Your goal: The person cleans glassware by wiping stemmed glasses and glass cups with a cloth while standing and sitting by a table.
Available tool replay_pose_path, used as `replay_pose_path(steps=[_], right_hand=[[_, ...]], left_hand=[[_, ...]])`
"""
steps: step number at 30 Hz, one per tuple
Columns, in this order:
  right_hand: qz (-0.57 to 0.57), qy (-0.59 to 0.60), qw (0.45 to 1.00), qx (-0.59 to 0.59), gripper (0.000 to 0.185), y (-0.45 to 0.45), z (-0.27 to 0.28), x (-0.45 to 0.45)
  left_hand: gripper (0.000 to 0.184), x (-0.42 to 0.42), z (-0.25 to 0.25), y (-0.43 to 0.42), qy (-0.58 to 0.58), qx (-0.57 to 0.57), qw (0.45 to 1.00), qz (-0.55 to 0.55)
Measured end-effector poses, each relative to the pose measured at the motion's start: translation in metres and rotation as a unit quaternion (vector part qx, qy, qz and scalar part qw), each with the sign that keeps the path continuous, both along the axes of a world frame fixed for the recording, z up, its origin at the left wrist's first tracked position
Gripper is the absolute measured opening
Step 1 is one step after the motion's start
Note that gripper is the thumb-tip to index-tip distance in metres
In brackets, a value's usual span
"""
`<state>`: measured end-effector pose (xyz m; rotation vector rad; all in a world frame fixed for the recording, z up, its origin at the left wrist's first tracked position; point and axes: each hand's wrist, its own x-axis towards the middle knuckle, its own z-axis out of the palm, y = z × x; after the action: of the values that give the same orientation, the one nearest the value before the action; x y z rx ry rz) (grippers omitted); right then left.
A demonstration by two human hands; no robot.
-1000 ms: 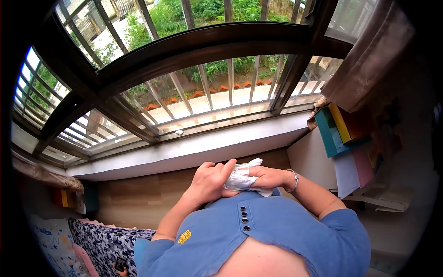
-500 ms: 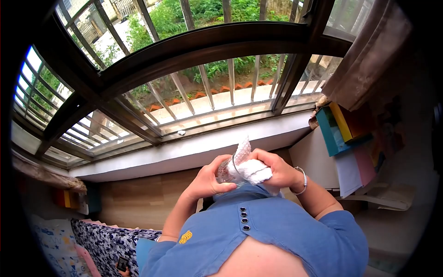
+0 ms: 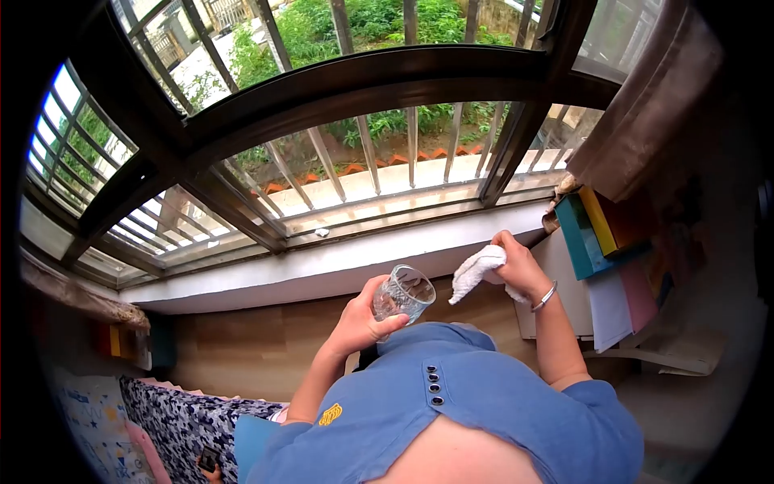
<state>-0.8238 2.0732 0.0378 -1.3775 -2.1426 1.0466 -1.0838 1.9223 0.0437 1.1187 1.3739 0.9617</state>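
Glass (image 3: 405, 295) leans in the left hand (image 3: 363, 321), whose fingers are clamped around its side, with the thumb along the part nearest the shirt (image 3: 387, 387). Its open mouth (clear, so the hollow inside shows) tips toward the right hand (image 3: 522, 268). The right fingers are closed together on a white cloth (image 3: 477, 273), which droops from them toward the glass; cloth and glass are apart. A bracelet (image 3: 545, 295) circles the wrist just behind the right fingers.

Beyond both sets of fingers runs a white sill (image 3: 355, 270), and above it a dark window frame (image 3: 363, 85) with bars and green plants (image 3: 387, 24) outside. A small white bit (image 3: 322, 232) (too small to make out) lies at the foot of the window, ahead of the left fingers. To the right of the right fingers are a teal folder (image 3: 578, 242) and a yellow one, with white paper (image 3: 610, 310) and pink paper (image 3: 634, 300) nearer the body; a curtain (image 3: 645, 121) hangs beyond them. Below and to the left of the left fingers lies a camouflage-patterned cover (image 3: 181, 411), and at its edge another person's hand (image 3: 213, 473) is beside a dark device (image 3: 209, 459). Wooden floor (image 3: 242, 339) shows under the left fingers' side.
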Motion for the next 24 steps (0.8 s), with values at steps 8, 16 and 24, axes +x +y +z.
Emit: replay_pose_path(steps=[8,16,24], right_hand=[[-0.002,0.17,0.926,-0.336,0.024,-0.012,0.001,-0.01],[0.265,0.199,0.933,-0.143,0.044,-0.066,0.034,-0.057],[0.457,0.072,0.874,-0.144,0.038,-0.051,0.021,-0.08]], left_hand=[[0.069,0.006,0.001,-0.001,0.075,0.002,0.997,-0.018],[0.072,0.019,0.008,-0.002,0.211,0.019,0.977,-0.019],[0.065,0.012,0.01,-0.003,0.446,0.326,0.833,-0.011]])
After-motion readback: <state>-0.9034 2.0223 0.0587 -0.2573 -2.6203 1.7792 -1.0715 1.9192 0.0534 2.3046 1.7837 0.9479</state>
